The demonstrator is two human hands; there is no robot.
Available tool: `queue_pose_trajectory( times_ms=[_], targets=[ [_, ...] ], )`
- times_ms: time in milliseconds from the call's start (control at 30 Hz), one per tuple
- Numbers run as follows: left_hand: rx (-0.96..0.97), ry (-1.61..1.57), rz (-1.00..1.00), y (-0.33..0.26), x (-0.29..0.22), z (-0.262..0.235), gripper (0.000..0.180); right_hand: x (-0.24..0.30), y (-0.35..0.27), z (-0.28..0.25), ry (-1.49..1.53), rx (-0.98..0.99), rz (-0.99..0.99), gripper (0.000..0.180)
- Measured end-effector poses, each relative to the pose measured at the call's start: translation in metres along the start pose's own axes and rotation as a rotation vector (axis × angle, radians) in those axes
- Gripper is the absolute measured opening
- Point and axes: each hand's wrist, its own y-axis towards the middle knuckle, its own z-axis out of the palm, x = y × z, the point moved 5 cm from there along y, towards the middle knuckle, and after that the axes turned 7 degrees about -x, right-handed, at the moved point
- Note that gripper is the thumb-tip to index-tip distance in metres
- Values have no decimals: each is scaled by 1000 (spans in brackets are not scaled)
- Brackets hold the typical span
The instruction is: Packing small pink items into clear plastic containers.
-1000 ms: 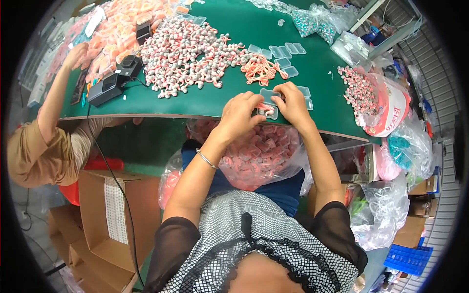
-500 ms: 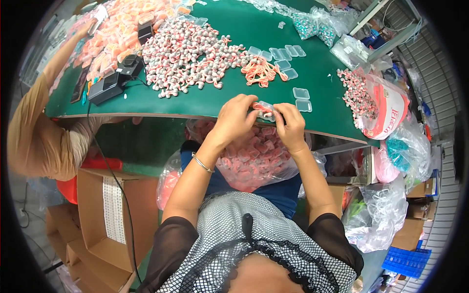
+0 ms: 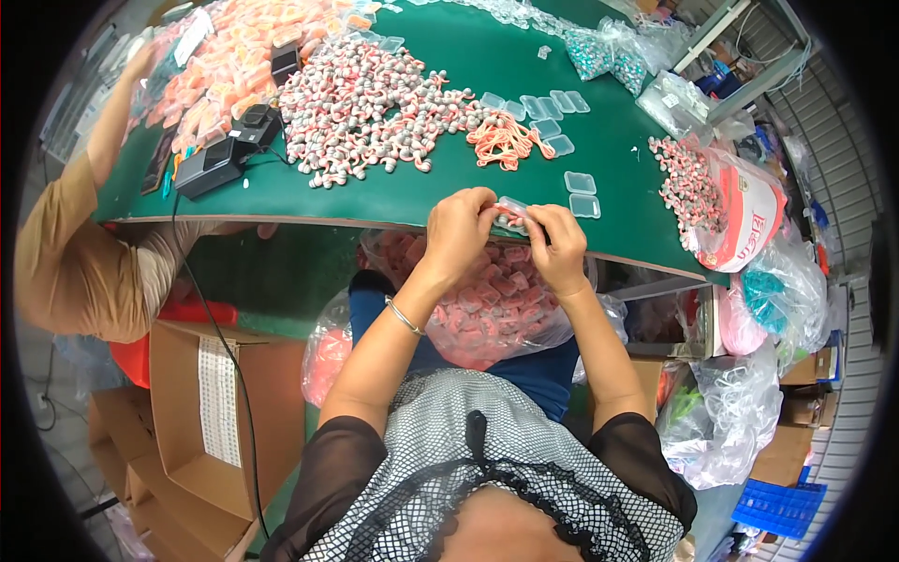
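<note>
Over the table's front edge, my two hands hold one small clear plastic case (image 3: 512,204) between them. My left hand (image 3: 459,229) has thumb and fingers closed on its left side. The fingers of my right hand (image 3: 559,245) pinch its right side. Inside the case are pink and whitish-grey pieces, partly covered by my fingertips. Just beyond lie two clear case halves (image 3: 582,195). A bundle of orange cords (image 3: 506,142) lies farther off, beside several more clear cases (image 3: 543,106). To its left spreads a large heap of pink-and-grey earplug-like pieces (image 3: 365,122).
A bag of filled cases (image 3: 496,304) hangs below the table edge over my lap. Black boxes with a cable (image 3: 211,167) stand on the green table (image 3: 618,122). Another person's arm (image 3: 112,122) reaches over orange cases at left. A red-and-white bag (image 3: 749,211) lies at right.
My left hand has shifted slightly right, and its fingers sit closer over the case. The pink cord seen at the case is now mostly inside or hidden. The other person's hand has moved left.
</note>
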Motion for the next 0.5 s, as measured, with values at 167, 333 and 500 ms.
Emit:
queue_pose_trajectory(
  times_ms=[167, 333, 500],
  targets=[
    [-92, 104, 31, -7, -8, 0, 12, 1, -1, 1, -2, -1, -10, 17],
    [-185, 193, 104, -16, -9, 3, 11, 4, -1, 1, 23, -15, -24, 17],
    [-178, 322, 191, -32, -21, 2, 18, 4, -4, 1, 10, 3, -57, 18]
  ],
)
